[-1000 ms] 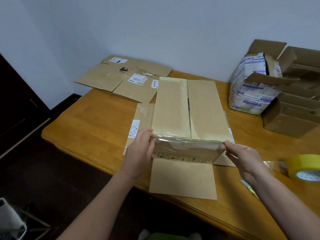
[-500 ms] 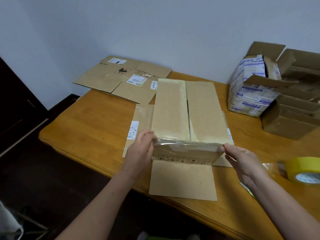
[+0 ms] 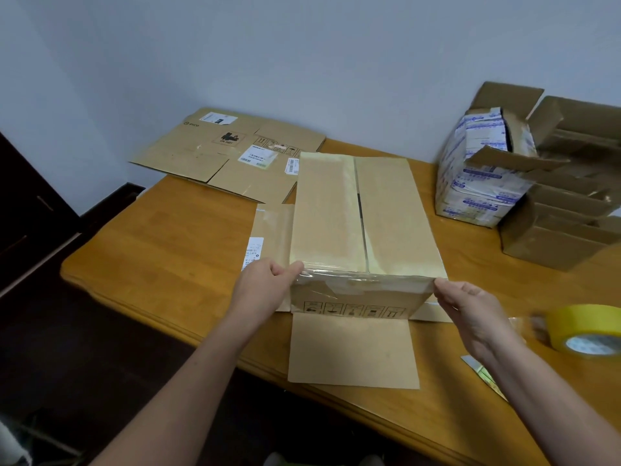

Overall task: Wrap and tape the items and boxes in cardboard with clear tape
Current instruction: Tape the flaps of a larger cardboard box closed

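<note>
While the flattened cardboard (image 3: 232, 153) lies in the upper left of the frame, my left hand (image 3: 265, 290) sits left of centre, thumb on top and fingers curled at the near left corner of the wrapped box (image 3: 363, 223), pinching one end of the clear tape (image 3: 363, 280) down there. The box fills the middle of the frame on the table (image 3: 168, 250), its long axis running away from me toward the top of the picture. The tape strip crosses that axis, along the near top edge from hand to hand. Below it an untaped flap (image 3: 353, 351) lies flat toward me. Right of centre, my right hand (image 3: 470, 311) pinches the tape's other end at the near right corner. Both hands touch the box, equally near, so I judge that the coming move is pressing each end down its own side. The tape roll (image 3: 584, 331) sits at the right edge, nearer my right hand.
</note>
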